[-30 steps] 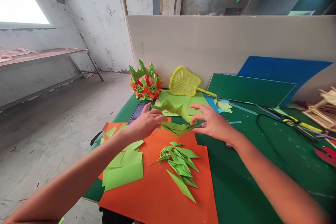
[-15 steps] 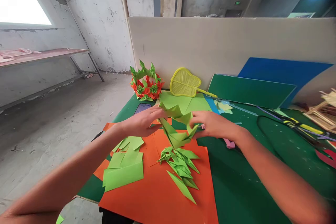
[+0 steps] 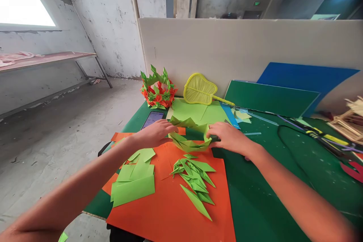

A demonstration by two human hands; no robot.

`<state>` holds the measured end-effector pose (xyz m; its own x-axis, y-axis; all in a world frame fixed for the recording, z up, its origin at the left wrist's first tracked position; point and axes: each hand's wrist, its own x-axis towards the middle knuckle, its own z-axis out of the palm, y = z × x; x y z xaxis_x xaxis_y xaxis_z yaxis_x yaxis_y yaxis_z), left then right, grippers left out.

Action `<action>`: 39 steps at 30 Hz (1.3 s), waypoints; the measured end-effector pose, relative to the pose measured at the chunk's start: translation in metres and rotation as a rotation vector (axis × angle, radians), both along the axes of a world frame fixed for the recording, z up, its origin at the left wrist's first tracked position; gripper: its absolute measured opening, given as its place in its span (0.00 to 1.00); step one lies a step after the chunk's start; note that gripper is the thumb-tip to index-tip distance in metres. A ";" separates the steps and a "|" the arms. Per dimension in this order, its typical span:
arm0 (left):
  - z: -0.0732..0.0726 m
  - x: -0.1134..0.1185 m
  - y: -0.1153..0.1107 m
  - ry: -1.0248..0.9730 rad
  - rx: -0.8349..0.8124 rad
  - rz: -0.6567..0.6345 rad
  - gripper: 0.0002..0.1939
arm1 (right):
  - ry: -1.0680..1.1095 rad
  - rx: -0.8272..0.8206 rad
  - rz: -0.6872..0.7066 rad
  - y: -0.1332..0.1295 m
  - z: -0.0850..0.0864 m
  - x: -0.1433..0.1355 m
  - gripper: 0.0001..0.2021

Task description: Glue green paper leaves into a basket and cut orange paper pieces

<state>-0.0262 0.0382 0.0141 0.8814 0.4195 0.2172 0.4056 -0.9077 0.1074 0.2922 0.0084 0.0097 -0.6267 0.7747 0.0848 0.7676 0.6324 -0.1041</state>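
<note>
Between my two hands is a green folded-paper ring (image 3: 190, 145) with pointed edges, tilted less than upright and open in the middle. My left hand (image 3: 159, 132) pinches its left side, and my right hand (image 3: 225, 135) grips its right side. Just below the ring, a pile of green folded paper pieces (image 3: 195, 177) lies on a large orange sheet (image 3: 170, 215). To the left of that pile are several flat green paper rectangles (image 3: 134, 191), partly overlapping.
A red and green paper crown (image 3: 159, 96) stands at the back left, with a phone (image 3: 153, 118) in front. A yellow leaf-shaped fan (image 3: 200, 89) leans on the partition (image 3: 241, 45). Green and blue boards (image 3: 272, 96) rest behind cables and tools (image 3: 317, 132) at right.
The green ring has come down and levelled out, its near side no longer dipping toward the folded pieces. Both hands keep hold of it, and more of the phone shows.
</note>
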 end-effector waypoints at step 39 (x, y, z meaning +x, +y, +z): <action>-0.009 0.026 -0.073 -0.075 -0.379 0.472 0.10 | 0.244 -0.212 -0.790 -0.045 -0.049 0.091 0.14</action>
<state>-0.0002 -0.0349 0.0051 0.5691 0.8217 0.0308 0.7340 -0.5246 0.4313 0.3835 -0.0370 -0.0397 0.1210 0.9914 -0.0492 0.9159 -0.1306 -0.3797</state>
